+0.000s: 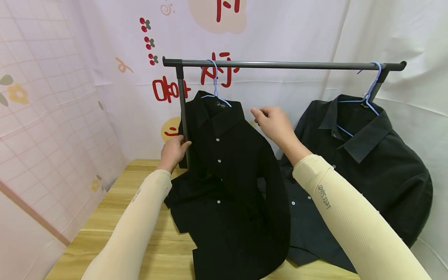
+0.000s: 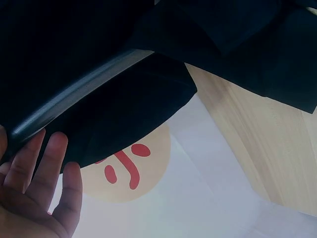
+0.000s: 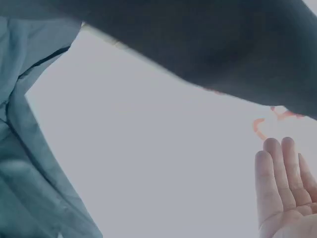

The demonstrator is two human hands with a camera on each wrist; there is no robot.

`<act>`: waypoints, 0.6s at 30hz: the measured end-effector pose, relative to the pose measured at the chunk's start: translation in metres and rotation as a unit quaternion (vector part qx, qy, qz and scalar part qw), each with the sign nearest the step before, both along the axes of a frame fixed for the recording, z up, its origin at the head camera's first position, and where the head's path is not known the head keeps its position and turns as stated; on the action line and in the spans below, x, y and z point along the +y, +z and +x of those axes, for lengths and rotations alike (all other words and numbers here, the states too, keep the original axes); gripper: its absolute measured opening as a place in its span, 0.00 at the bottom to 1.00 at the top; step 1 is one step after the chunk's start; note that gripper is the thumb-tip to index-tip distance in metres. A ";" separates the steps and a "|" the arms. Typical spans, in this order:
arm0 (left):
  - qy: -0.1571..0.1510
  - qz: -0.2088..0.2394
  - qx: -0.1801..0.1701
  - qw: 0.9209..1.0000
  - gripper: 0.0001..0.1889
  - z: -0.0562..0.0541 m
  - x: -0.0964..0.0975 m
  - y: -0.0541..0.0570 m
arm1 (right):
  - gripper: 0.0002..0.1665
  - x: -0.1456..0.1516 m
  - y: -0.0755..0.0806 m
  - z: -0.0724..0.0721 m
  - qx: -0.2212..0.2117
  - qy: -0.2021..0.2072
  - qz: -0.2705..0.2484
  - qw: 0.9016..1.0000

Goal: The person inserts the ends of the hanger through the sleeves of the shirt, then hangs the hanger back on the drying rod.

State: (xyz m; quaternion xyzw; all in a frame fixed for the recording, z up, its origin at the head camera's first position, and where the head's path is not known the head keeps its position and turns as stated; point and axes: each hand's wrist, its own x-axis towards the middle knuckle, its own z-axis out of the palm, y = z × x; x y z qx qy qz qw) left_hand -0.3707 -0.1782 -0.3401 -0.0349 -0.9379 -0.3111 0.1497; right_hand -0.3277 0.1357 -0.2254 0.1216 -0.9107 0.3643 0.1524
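Observation:
A black button-up shirt (image 1: 224, 136) hangs on a blue hanger (image 1: 216, 83) near the rack's left end, its lower part spread over the wooden table. My left hand (image 1: 174, 151) grips the rack's left post (image 1: 182, 105), thumb across its front. In the left wrist view, the other fingers (image 2: 53, 158) of that hand extend loosely beside the post (image 2: 74, 94), with black cloth behind. My right hand (image 1: 274, 122) is raised just right of the shirt's shoulder, holding nothing. Its fingers (image 3: 279, 173) look straight in the right wrist view.
The dark metal rail (image 1: 273, 65) runs across above the table (image 1: 154, 249). A second dark shirt (image 1: 392, 175) hangs on another blue hanger (image 1: 371, 89) at the right, partly behind my right forearm. A printed white curtain (image 1: 280, 31) stands behind.

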 end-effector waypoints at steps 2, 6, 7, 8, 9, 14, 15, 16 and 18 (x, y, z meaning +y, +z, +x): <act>-0.001 0.001 -0.001 1.000 0.14 0.000 0.000 -0.001 | 0.28 0.009 -0.003 0.000 0.005 -0.008 -0.003 1.000; -0.003 -0.008 -0.005 1.000 0.15 -0.002 -0.001 -0.002 | 0.28 0.028 -0.011 0.001 0.016 -0.035 0.007 0.999; -0.002 -0.013 -0.006 1.000 0.15 -0.002 -0.001 -0.002 | 0.28 0.033 -0.014 0.001 0.019 -0.045 0.010 0.999; -0.001 -0.024 -0.008 1.000 0.15 -0.002 -0.001 -0.003 | 0.28 0.039 -0.017 0.001 0.021 -0.054 0.011 0.998; -0.001 -0.037 -0.010 0.999 0.15 -0.002 -0.001 -0.004 | 0.28 0.045 -0.021 0.002 0.023 -0.063 0.012 0.998; -0.016 -0.136 -0.023 0.990 0.14 0.001 -0.006 -0.017 | 0.28 0.080 -0.048 0.007 0.036 -0.105 0.035 0.993; -0.022 -0.156 -0.024 0.987 0.14 0.003 -0.007 -0.021 | 0.28 0.087 -0.055 0.008 0.040 -0.112 0.048 0.992; -0.027 -0.173 -0.023 0.984 0.15 0.004 -0.009 -0.025 | 0.28 0.094 -0.063 0.009 0.045 -0.118 0.063 0.990; -0.036 -0.201 -0.016 0.979 0.18 0.008 -0.013 -0.033 | 0.28 0.108 -0.079 0.011 0.052 -0.126 0.096 0.986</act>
